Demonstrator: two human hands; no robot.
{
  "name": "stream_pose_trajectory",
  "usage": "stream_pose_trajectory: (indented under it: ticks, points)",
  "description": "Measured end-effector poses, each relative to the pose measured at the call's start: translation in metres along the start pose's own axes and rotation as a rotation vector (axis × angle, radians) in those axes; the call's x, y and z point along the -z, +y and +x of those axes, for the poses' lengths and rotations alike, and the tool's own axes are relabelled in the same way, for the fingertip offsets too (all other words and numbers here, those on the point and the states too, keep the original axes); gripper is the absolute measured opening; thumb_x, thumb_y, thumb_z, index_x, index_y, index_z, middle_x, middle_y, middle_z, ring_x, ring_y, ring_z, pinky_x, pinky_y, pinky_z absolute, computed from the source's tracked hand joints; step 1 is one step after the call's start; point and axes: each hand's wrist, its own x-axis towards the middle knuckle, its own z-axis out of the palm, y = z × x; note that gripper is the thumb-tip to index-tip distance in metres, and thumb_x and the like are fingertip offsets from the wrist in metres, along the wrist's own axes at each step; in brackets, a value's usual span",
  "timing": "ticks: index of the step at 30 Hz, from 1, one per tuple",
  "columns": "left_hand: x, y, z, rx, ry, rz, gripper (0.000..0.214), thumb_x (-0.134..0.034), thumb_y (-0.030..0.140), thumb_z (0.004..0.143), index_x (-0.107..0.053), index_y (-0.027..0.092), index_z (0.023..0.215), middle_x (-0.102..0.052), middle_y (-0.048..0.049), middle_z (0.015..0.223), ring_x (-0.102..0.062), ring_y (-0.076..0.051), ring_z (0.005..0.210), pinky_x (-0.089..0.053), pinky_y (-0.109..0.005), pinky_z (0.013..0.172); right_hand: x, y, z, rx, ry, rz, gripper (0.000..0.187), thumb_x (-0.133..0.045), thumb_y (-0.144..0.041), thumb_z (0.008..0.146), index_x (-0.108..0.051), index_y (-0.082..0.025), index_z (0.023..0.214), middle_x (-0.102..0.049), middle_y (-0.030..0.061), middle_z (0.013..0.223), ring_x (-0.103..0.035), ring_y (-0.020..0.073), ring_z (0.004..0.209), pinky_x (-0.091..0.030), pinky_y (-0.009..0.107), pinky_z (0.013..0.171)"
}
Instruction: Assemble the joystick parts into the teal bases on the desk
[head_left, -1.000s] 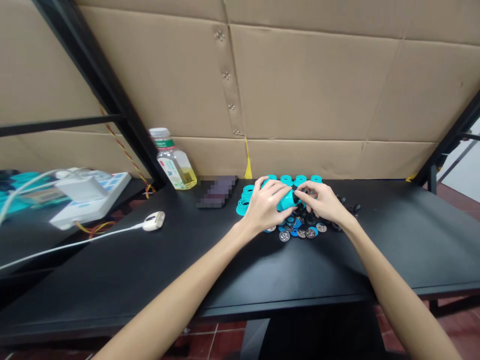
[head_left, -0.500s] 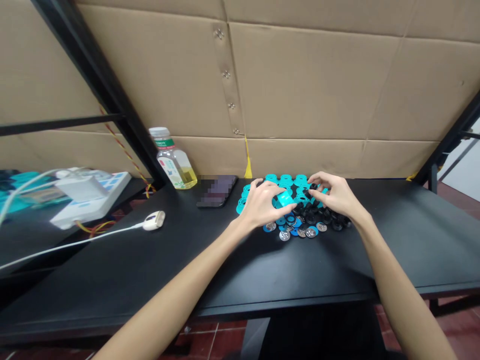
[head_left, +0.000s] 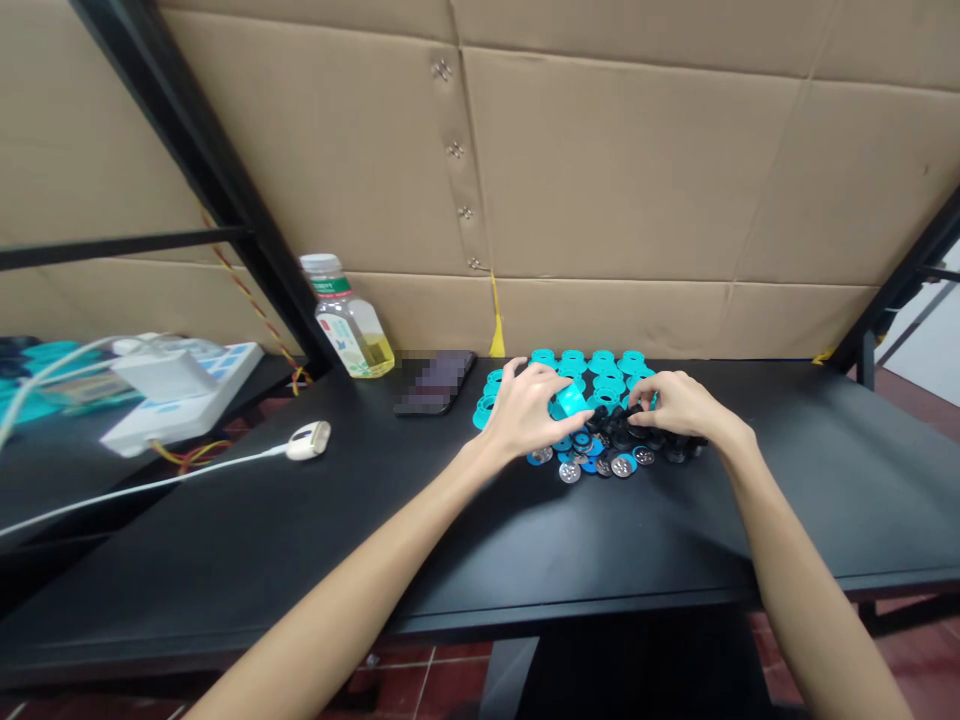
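My left hand [head_left: 525, 412] is curled around a teal plastic spool [head_left: 568, 402], holding it just above the black table [head_left: 450, 540]. My right hand [head_left: 675, 405] reaches into a heap of small black parts [head_left: 637, 438], its fingertips pinched on one black piece. More teal spools [head_left: 600, 365] stand in rows behind both hands. Silver and blue discs [head_left: 592, 464] lie in front of the heap.
A clear bottle with yellow liquid [head_left: 346, 322] and a dark phone [head_left: 436, 380] lie to the left of the spools. A white device on a cable [head_left: 307, 441] rests further left, beside a white power strip [head_left: 180, 395]. Cardboard [head_left: 600, 170] lines the back.
My right hand has dropped from the teal spools down to the black parts. My left hand keeps the teal spool, which has tilted slightly.
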Motion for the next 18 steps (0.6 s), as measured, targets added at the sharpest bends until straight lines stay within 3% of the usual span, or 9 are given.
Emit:
stream_pose_trajectory:
  ticks: [9, 18]
  points:
    - [0.002, 0.002, 0.000, -0.011, -0.008, -0.014, 0.034, -0.064, 0.052, 0.074, -0.070, 0.021, 0.088, -0.073, -0.0055, 0.091, -0.062, -0.026, 0.096, -0.030, -0.051, 0.103, -0.004, -0.013, -0.005, 0.024, -0.046, -0.093, 0.021, -0.066, -0.013, 0.068, -0.069, -0.024, 0.087, -0.069, 0.0015, 0.092, -0.060, 0.0180, 0.081, -0.033, 0.026, 0.061]
    - [0.002, 0.003, 0.000, -0.023, -0.008, 0.009, 0.036, -0.064, 0.053, 0.074, -0.070, 0.019, 0.085, -0.072, -0.0058, 0.088, -0.062, -0.025, 0.092, -0.030, -0.050, 0.103, 0.000, -0.024, -0.007, -0.027, -0.092, -0.222, 0.017, -0.064, -0.015, 0.070, -0.069, -0.024, 0.084, -0.069, 0.0024, 0.088, -0.059, 0.0189, 0.078, -0.026, 0.027, 0.055]
